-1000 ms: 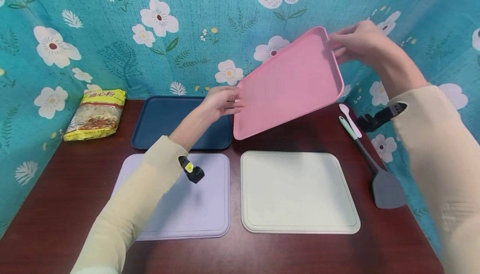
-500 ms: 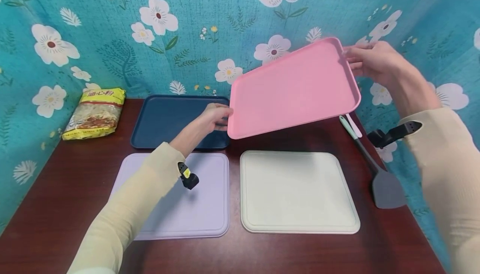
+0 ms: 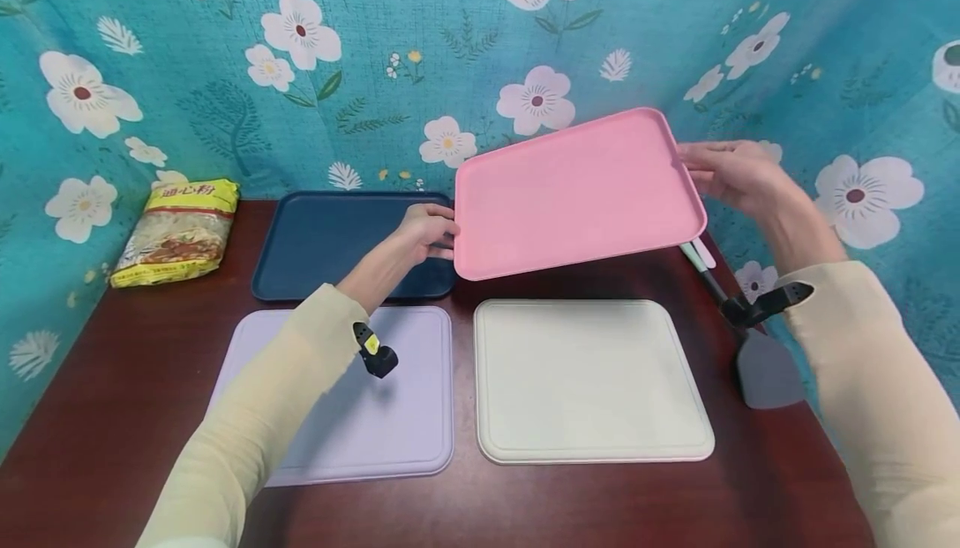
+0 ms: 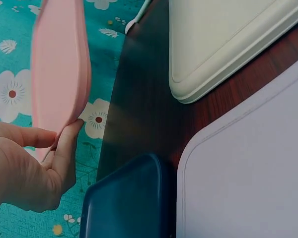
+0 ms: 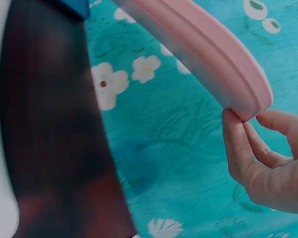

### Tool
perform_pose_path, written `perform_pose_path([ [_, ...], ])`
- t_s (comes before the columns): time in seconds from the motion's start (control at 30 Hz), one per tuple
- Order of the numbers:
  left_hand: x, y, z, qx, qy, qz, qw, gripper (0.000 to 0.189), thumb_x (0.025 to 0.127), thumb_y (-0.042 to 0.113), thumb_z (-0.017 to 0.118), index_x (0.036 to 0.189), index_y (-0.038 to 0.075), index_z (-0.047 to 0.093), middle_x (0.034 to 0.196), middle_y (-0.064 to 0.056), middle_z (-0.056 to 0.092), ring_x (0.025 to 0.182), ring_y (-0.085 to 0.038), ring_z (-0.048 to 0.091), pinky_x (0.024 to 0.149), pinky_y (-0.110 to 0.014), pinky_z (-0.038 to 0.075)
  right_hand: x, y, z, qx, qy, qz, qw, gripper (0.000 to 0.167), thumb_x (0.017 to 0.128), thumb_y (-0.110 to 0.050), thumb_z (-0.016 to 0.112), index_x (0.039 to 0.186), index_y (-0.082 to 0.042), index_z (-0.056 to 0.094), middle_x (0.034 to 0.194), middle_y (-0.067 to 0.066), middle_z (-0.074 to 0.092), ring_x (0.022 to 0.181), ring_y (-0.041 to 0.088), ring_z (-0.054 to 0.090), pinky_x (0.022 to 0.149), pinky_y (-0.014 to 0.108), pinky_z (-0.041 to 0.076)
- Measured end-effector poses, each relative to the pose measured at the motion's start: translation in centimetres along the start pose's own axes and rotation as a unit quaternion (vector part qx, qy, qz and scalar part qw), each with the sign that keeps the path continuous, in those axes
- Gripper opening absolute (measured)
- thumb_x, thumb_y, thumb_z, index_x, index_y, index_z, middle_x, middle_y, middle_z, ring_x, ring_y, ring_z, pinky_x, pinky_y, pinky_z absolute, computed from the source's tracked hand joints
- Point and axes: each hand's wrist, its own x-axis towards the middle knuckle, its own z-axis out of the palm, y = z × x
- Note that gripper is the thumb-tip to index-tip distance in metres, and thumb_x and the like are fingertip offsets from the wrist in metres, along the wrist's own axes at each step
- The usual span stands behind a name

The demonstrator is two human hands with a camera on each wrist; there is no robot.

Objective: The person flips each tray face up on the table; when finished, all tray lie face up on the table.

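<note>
Both hands hold a pink tray point(image 3: 573, 193) above the back right of the table, tilted with its right end higher. My left hand point(image 3: 426, 233) pinches the tray's left edge between thumb and fingers, as the left wrist view shows. At the opposite end, my right hand point(image 3: 738, 177) pinches the right edge; in the right wrist view its thumb and fingertips meet the rim. A dark blue tray point(image 3: 352, 243) lies flat at the back, just left of the pink one. In front lie a lilac tray point(image 3: 397, 389), partly hidden by the left sleeve, and a cream tray point(image 3: 592, 381).
A yellow noodle packet point(image 3: 177, 233) sits at the back left. Along the right edge lies a spatula point(image 3: 770, 370) with a dark head, its handle partly behind the right wrist camera; a white utensil handle point(image 3: 703, 253) shows beside it. A teal flowered cloth point(image 3: 405, 56) hangs behind the table.
The pink tray's right end has come down with the right hand, and its tilt has lessened. The left hand has shifted slightly left and down with its end. The head view has turned slightly.
</note>
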Motion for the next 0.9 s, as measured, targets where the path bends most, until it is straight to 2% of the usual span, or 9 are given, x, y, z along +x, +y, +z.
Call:
perform_pose_path([
  [0.1,0.1,-0.1,0.2,-0.003,0.011,0.02,0.9997,0.034,0.088,-0.004,0.062,0.121,0.002,0.058,0.092,-0.014,0.061,0.065,-0.021,0.063,0.054,-0.031,0.058,0.2,1.8,-0.3,-0.024,-0.008,-0.008,0.9996,0.055,0.084,-0.03,0.075,0.135,-0.017,0.057,0.097,-0.009,0.07,0.086,0.01,0.069,0.073,0.021,0.056],
  [0.2,0.3,-0.3,0.6,0.012,0.032,0.05,0.9981,0.034,0.086,-0.005,0.061,0.119,0.002,0.058,0.085,-0.014,0.063,0.061,-0.019,0.064,0.054,-0.032,0.058,0.5,3.7,-0.4,-0.089,-0.007,-0.023,0.9958,0.068,0.089,-0.03,0.069,0.148,-0.015,0.039,0.098,-0.01,0.068,0.085,0.009,0.069,0.077,0.022,0.055],
  [0.3,0.5,-0.6,1.2,0.062,0.054,0.09,0.9926,0.034,0.086,-0.005,0.059,0.119,0.002,0.058,0.083,-0.014,0.065,0.058,-0.018,0.065,0.055,-0.033,0.058,0.9,5.4,0.0,-0.194,0.011,-0.043,0.98,0.068,0.094,-0.027,0.064,0.152,-0.012,0.03,0.114,0.003,0.064,0.091,0.016,0.066,0.083,0.03,0.055],
  [0.37,0.8,-0.8,1.7,0.111,0.067,0.116,0.9848,0.033,0.087,-0.004,0.058,0.119,0.001,0.058,0.085,-0.015,0.066,0.058,-0.019,0.066,0.055,-0.035,0.058,1.2,6.6,0.4,-0.251,0.027,-0.052,0.9662,0.066,0.096,-0.021,0.062,0.152,-0.01,0.029,0.122,0.015,0.059,0.097,0.025,0.064,0.086,0.038,0.053],
  [0.43,1.1,-1.0,2.2,0.166,0.082,0.14,0.9727,0.032,0.088,-0.003,0.058,0.12,-0.001,0.058,0.086,-0.016,0.066,0.058,-0.02,0.066,0.055,-0.036,0.058,1.7,7.7,0.9,-0.286,0.041,-0.057,0.9555,0.065,0.094,-0.014,0.061,0.151,-0.007,0.031,0.126,0.025,0.053,0.1,0.033,0.061,0.088,0.044,0.052],
  [0.5,1.4,-1.2,2.7,0.221,0.096,0.157,0.9577,0.028,0.089,-0.001,0.058,0.118,-0.001,0.06,0.086,-0.015,0.067,0.059,-0.021,0.066,0.054,-0.035,0.058,2.4,8.8,1.2,-0.293,0.046,-0.058,0.9532,0.061,0.093,-0.008,0.061,0.148,-0.003,0.034,0.123,0.028,0.054,0.099,0.037,0.061,0.087,0.047,0.052],
  [0.7,2.3,-2.3,4.1,0.351,0.117,0.216,0.9036,0.009,0.088,-0.004,0.052,0.088,0.001,0.06,0.075,-0.011,0.06,0.061,-0.021,0.06,0.049,-0.029,0.05,5.0,12.0,1.1,-0.305,0.063,-0.054,0.9486,0.05,0.09,-0.002,0.056,0.138,0.008,0.044,0.112,0.031,0.058,0.08,0.03,0.066,0.073,0.04,0.058],
  [0.8,2.8,-3.0,4.6,0.385,0.111,0.232,0.8864,0.014,0.088,-0.006,0.048,0.08,0.003,0.056,0.074,-0.011,0.056,0.064,-0.02,0.057,0.051,-0.029,0.047,6.3,13.2,1.1,-0.326,0.072,-0.043,0.9418,0.051,0.087,-0.001,0.056,0.136,0.009,0.046,0.111,0.031,0.059,0.079,0.031,0.063,0.066,0.039,0.058],
  [0.9,3.2,-3.5,4.8,0.401,0.1,0.233,0.8801,0.016,0.088,-0.007,0.047,0.079,0.003,0.056,0.073,-0.011,0.056,0.063,-0.02,0.058,0.05,-0.03,0.048,7.0,13.9,1.3,-0.343,0.073,-0.036,0.9358,0.052,0.084,0.001,0.056,0.135,0.009,0.048,0.113,0.031,0.059,0.083,0.034,0.062,0.065,0.039,0.058],
])
